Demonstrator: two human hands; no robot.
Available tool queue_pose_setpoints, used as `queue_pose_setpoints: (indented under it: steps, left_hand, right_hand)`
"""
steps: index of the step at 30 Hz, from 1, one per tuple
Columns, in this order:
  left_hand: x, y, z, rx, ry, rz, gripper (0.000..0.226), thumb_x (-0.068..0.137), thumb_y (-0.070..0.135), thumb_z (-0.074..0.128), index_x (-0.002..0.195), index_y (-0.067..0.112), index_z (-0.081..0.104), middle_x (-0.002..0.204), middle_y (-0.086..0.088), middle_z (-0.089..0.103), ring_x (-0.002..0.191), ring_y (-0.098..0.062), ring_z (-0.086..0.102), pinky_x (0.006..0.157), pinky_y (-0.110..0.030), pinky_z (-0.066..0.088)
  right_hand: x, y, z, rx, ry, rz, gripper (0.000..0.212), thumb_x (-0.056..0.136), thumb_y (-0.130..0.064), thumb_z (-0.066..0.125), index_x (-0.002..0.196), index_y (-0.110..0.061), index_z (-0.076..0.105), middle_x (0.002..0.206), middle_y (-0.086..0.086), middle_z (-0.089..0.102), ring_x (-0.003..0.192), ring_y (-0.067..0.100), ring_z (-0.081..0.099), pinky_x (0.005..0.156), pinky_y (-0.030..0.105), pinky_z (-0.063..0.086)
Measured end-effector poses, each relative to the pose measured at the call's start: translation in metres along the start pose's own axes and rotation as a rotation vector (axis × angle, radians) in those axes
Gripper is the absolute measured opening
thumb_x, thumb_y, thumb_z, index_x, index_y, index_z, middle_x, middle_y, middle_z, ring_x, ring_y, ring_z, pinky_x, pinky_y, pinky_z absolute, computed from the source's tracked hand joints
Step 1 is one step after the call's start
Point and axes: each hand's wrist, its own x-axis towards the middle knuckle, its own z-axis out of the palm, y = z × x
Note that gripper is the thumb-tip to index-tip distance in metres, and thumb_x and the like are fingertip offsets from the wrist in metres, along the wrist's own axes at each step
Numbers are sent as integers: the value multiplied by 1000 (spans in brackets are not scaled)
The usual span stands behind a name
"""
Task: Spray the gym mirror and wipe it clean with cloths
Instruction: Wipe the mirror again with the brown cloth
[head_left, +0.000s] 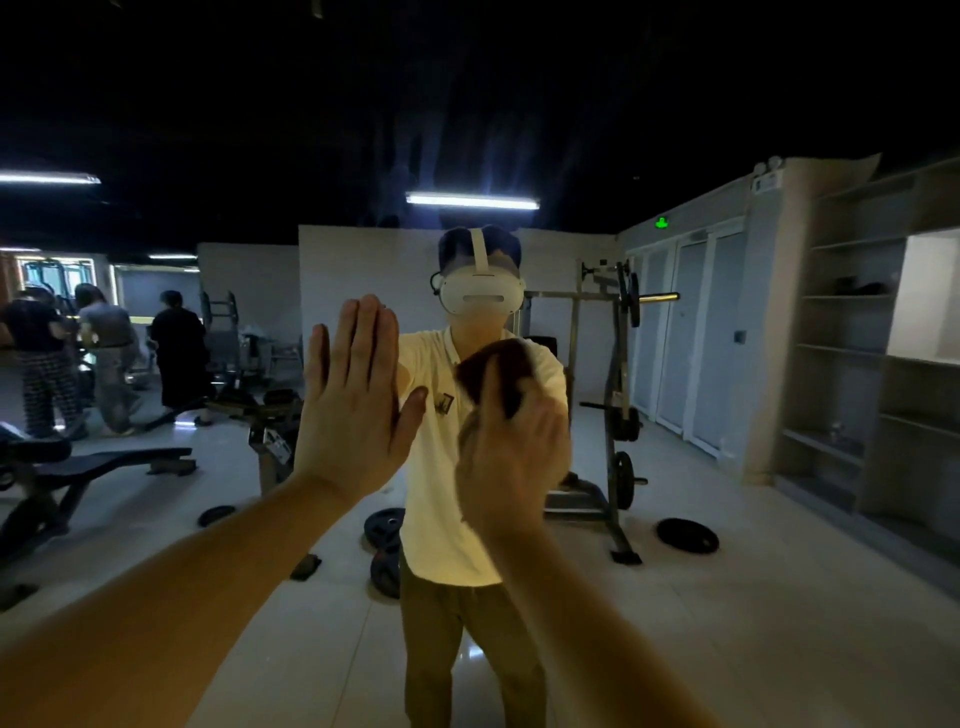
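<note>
Head view faces the large wall mirror (753, 623) of a dim gym, and the glass fills almost the whole frame. The left hand (353, 400) is raised at centre left with its fingers straight and close together, thumb spread to the right, palm turned to the glass. It looks laid flat on the mirror, though contact cannot be told for sure. The right hand (511, 467), just right of it and blurred, has its fingers curled around a bunched dark brown cloth (493, 374). The cloth sticks out above the knuckles and is held up at the glass, at chest height of the reflected person.

That reflection stands in the middle, wearing a white headset (480, 293), a pale yellow polo shirt (441, 493) and khaki trousers (457, 649).

Behind it, the mirror shows a grey tiled floor with black round weight plates (687, 535) lying on it. A grey metal weight rack (613, 415) stands to the right and a black padded bench (104, 462) at the left. Three people (109, 358) stand together at the far left. Grey open shelves (852, 364) line the right wall, a green exit sign (661, 223) glows above pale doors, and a white tube light (471, 201) hangs from the black ceiling.
</note>
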Motion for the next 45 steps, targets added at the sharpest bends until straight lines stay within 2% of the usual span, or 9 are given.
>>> queue_pose_setpoints:
  steps: [6,11,15,18,22,29,34,39,45]
  left_hand:
    - [-21,14,-20,-62,-44,-27,86,107,54,38,165,1,5,174,-20,0,162,-34,1,129,-59,11]
    - [-80,22,-12,-77,-34,43,89,102,48,54,164,-1,13,173,-22,8,161,-36,11,128,-59,16]
    - [-101,-1,7,8,-107,28,91,102,56,47,163,-3,12,171,-26,10,160,-38,7,128,-62,13]
    - [-106,-9,14,-10,-135,84,102,99,69,39,164,-3,7,172,-25,1,161,-38,0,128,-62,8]
    - [-104,-7,14,-27,-155,78,120,89,84,38,164,-1,2,172,-26,1,160,-40,1,127,-64,8]
    - [-106,-10,22,-21,-114,102,122,88,86,41,164,-2,4,172,-26,0,160,-41,0,128,-60,-1]
    - [-105,-14,31,-56,-49,100,118,90,83,46,164,-3,11,172,-26,4,159,-43,8,127,-65,8]
    - [-106,-14,26,-82,-23,111,115,93,81,45,163,-4,14,172,-24,2,161,-38,-1,128,-58,-1]
    - [-107,-13,28,-134,-43,98,115,93,81,44,164,-2,7,172,-20,-8,160,-34,-11,128,-59,-2]
  right_hand:
    - [-25,62,-25,-107,-293,-634,55,81,-17,74,133,-30,63,119,3,52,110,26,53,96,49,51]
    - [12,148,-93,-228,-232,-127,15,105,-45,52,108,-38,64,101,-9,63,93,1,63,81,14,49]
    - [-1,172,-85,-186,36,277,54,95,-13,54,147,-13,41,130,24,47,113,41,51,98,57,48]
    - [-23,119,-64,-9,4,417,62,91,-29,42,152,-25,33,145,18,37,125,42,45,102,53,46]
    - [-68,46,-23,44,-130,315,42,105,-34,51,146,-26,47,134,7,51,108,6,52,80,7,44]
    - [-131,41,-9,4,-421,-381,34,96,-27,54,130,-21,57,123,5,54,112,20,54,101,47,53]
    - [-106,120,-61,-94,-365,148,12,99,-29,60,108,-28,68,101,-18,63,91,-1,57,80,23,49]
    - [-109,137,-60,-150,-58,679,54,85,-2,66,133,-16,45,134,14,41,107,30,53,89,48,56]
    - [-161,75,-15,-78,-105,640,42,88,-12,68,123,-23,46,127,8,47,105,24,57,88,49,57]
